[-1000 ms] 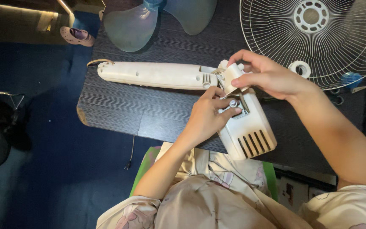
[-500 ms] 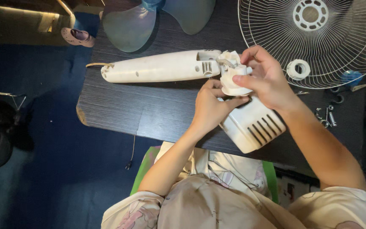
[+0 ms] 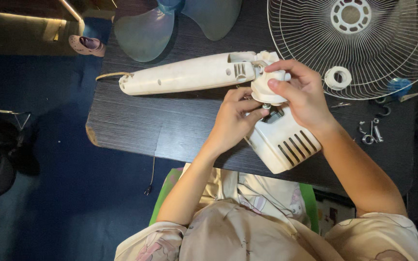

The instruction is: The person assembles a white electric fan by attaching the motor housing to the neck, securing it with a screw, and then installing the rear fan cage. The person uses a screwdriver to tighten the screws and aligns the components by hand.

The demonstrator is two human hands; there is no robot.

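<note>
Fan motor housing (image 3: 286,142), cream plastic, boxy, slotted vents at one end; lies on the near edge of the dark wood-grain table (image 3: 136,121), joined to a long tapered neck piece (image 3: 185,73). Right hand (image 3: 303,96) clamped around the rounded cap at the joint; left hand (image 3: 233,121) pinching a small metal fitting beneath it. Best handled by steadying the cap while turning the fitting squarely. Nearby: white wire grille (image 3: 364,48), translucent blue-green blades (image 3: 146,31), loose screws (image 3: 371,133).
</note>
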